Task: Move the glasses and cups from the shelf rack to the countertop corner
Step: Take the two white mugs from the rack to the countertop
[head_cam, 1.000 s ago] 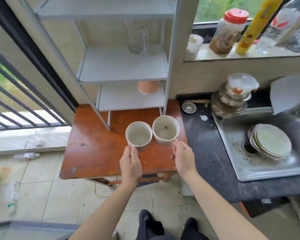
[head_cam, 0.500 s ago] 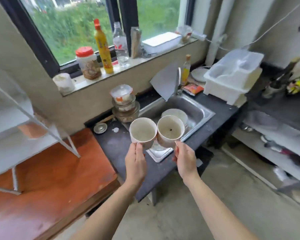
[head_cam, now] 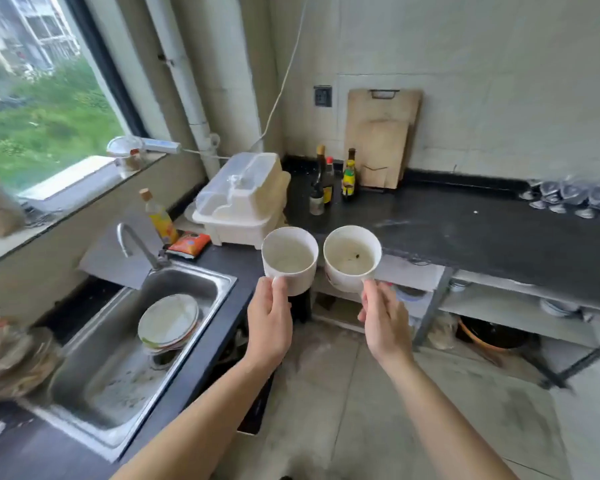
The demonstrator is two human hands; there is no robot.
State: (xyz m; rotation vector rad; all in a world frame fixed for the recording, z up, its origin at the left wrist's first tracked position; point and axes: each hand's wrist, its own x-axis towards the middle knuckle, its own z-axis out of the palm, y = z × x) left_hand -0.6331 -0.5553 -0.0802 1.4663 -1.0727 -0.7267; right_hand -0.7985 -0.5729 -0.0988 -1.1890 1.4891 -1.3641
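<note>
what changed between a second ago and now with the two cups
Both cups were carried away from the shelf rack and wooden table, past the sink, toward the black countertop corner; the rack is now out of view. Nothing was picked up or let go. As before, the left hand holds the left cup and the right hand the right cup, upright and side by side in the air.

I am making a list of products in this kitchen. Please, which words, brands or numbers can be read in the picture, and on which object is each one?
No text can be read in this picture.
Orange packet beside the tap: dark round print, too blurred.
Yellow-labelled bottle behind the sink: label blurred.
Sauce bottles in the countertop corner: labels too small.
The two white cups, in the left hand and the right hand: no print visible.
</note>
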